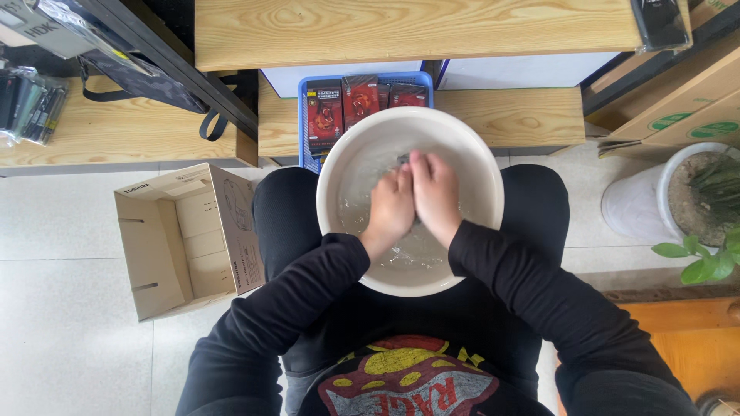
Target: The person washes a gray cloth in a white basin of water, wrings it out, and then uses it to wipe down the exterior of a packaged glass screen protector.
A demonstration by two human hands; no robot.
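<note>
Hands (414, 196) meet in white basin (462, 146), blue basket (305, 108) behind.

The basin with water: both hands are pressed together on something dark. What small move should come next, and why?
Probably part the hands a little: the left hand and right hand cover the dark thing in the basin, so it can hardly be seen.
</note>
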